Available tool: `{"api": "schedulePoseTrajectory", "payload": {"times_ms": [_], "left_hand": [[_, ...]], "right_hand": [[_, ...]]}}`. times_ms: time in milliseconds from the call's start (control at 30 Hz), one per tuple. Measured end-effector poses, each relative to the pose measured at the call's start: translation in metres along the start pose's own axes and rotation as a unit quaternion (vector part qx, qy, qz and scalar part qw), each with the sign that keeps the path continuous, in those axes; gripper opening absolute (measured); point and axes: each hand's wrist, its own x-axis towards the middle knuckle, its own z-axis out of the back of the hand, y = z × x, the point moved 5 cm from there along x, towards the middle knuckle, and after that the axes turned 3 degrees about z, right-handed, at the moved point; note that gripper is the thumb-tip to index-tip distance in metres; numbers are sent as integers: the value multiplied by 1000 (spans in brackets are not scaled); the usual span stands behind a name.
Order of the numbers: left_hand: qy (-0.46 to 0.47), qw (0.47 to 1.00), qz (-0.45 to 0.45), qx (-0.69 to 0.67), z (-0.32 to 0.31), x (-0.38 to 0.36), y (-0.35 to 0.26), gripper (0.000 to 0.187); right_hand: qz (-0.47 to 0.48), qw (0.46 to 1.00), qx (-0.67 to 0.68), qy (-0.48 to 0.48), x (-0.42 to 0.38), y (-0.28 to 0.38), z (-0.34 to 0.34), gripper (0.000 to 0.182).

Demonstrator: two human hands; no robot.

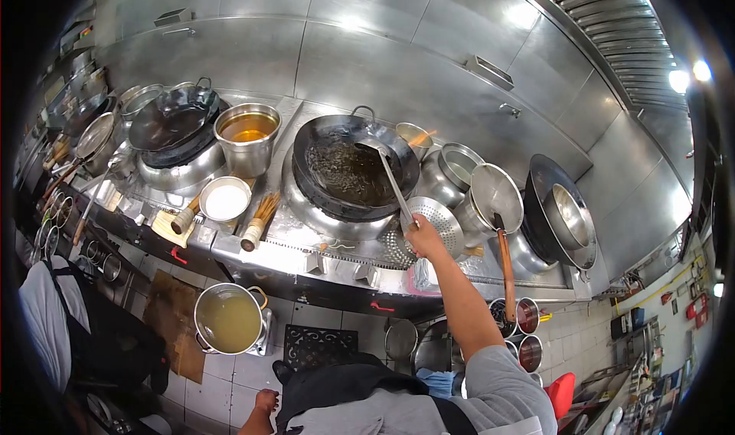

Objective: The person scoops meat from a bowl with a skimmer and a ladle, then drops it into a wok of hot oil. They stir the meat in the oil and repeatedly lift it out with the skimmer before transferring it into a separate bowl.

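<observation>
In the head view, the right hand (422, 236) is gripping a ladle (394, 178) whose head is resting in the dark wok (354, 167) of bubbling liquid. The left hand (266, 401) is hanging low, loosely curled. The steel counter (306, 242) is running below metal wall panels (367, 44); tiles (312, 316) are covering the floor.

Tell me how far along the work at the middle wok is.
Apparently done: the wok is set up, with dark, bubbly-looking liquid inside.
In hand: the right hand grips a long-handled ladle, its head in the wok; the left hand hangs low, away from it.
Probably left: emptying the wok, since it holds liquid and the perforated strainer shows no food.
</observation>
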Motion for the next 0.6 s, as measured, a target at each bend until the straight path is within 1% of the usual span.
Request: {"api": "schedulePoseTrajectory", "payload": {"times_ms": [33,100,167,200,267,333,367,433,500,567,600], "left_hand": [[8,1000,2,11,0,0,2,18],[40,999,-4,26,4,0,-1,18],[49,998,-24,44,10,2,-10,19],[49,997,-36,55,13,2,-13,19],[52,994,-58,81,17,5,-13,19],[49,994,-46,88,25,5,-18,19],[43,995,-25,81,29,7,-22,18],[30,996,-11,79,34,13,-32,17],[22,995,-29,94,38,17,-46,17],[26,992,-57,109,39,22,-59,17],[22,994,-60,92,37,21,-64,17]], "right_hand": [[8,1000,-21,-14,-5,-10,5,63],[106,991,-48,-64,-14,-32,13,63],[149,983,-46,-96,-32,-57,21,64],[141,984,-31,-103,-47,-71,26,64],[89,990,14,-107,-75,-85,35,65],[18,993,58,-105,-112,-81,42,66],[-11,992,71,-108,-129,-79,43,67],[-44,990,54,-125,-154,-89,34,67],[12,987,30,-159,-171,-105,20,70],[-8,983,16,-184,-195,-99,8,71],[-34,981,41,-186,-204,-99,1,69]]}}
